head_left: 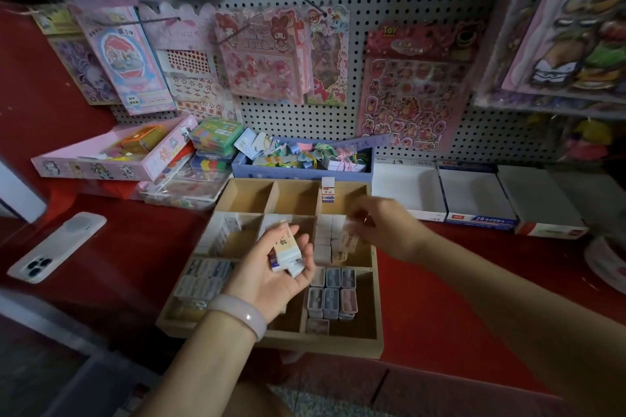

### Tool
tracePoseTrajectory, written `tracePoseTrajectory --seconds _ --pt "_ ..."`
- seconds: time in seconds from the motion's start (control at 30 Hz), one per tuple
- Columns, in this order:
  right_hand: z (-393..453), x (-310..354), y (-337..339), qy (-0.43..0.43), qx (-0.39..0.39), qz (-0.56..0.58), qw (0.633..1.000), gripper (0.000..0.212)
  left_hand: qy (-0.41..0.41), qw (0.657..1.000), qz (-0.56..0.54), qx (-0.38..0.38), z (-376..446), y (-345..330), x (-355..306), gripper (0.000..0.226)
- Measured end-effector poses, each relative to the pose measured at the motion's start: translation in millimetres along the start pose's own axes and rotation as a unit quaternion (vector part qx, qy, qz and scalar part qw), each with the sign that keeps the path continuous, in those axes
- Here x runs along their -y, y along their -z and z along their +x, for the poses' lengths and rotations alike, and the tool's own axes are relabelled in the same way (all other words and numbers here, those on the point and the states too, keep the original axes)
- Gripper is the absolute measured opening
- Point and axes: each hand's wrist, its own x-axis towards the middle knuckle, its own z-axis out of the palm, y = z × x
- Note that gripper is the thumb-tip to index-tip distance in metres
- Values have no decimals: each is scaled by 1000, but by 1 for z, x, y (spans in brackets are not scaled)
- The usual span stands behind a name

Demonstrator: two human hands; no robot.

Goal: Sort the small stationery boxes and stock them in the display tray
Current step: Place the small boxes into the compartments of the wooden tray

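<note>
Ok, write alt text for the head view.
Over a wooden tray of small boxes, a left hand holds a few small boxes while the right hand pinches another box. Sticker sheets hang on the pegboard behind.

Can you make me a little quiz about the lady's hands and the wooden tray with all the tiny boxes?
1. True or false: the left hand grips a few small boxes above the wooden tray.
2. How many boxes stand upright in the tray's back right compartment? A) none B) one C) five
3. Fill in: on the red counter left of the tray lies a white ____.

Key
1. True. The boxes lie in the curled palm.
2. B. A single upright box stands there alone.
3. Phone, lying camera side up. The right hand pinches another small box, though it is blurred.
</note>
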Motion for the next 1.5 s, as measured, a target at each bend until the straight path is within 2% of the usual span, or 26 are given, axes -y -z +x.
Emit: tracePoseTrajectory --seconds 0.1,0.27,0.4,0.5,0.57,0.63,0.7,0.77,0.83,0.9,1.0,1.13,1.2,1.27,1.33,1.4,1.5 --pt "-6 -6 -24 31 14 -50 998 11 -2 1000 -2 -6 1 3 0 21" --pt "-5 -6 -54 14 -10 -113 993 17 -3 1000 4 -4 1 4 0 25" --pt "-3 -3 -58 -2 -24 -103 994 21 -7 1000 -1 -16 3 7 0 40" --pt "-2 -3 -52 -12 -1 -78 997 23 -10 1000 -15 -21 3 10 -1 50" --pt "-2 2 -45 3 16 -104 994 28 -10 999 -23 -24 4 11 -1 50" --pt "-6 14 -36 46 -40 -127 990 39 -11 999 -28 -34 4 12 0 51" --pt "-10 31 -26 146 -103 -71 981 52 -14 999 -29 -26 4 13 2 52" --pt "-12 44 -23 264 -81 -42 960 57 -20 1000 -12 5 5 14 4 47" --pt "-13 49 -29 307 -66 -70 947 55 -21 1000 6 15 4 13 6 40" --pt "-14 50 -32 296 -85 -60 950 46 -17 1000 -5 10 2 9 8 38" --pt "-15 47 -27 266 -107 18 958 27 -13 999 -19 -22 -1 5 10 32" --pt "-7 28 -7 79 -176 135 972 16 8 999 -16 -38 -3 6 9 22" --pt "-7 13 1 38 -129 103 985 18 10 999 -14 -36 -2 7 7 23" --pt "-9 2 2 61 -57 11 996 18 6 999 -14 -39 -3 7 5 25" --pt "-11 -4 -4 82 -14 -30 996 18 0 999 -15 -43 -3 7 4 28" --pt "-11 -8 -13 93 10 -43 995 17 -4 999 -17 -46 -3 6 4 30" --pt "-10 -7 -24 92 4 -60 994 15 -3 998 -24 -56 -3 6 4 34"
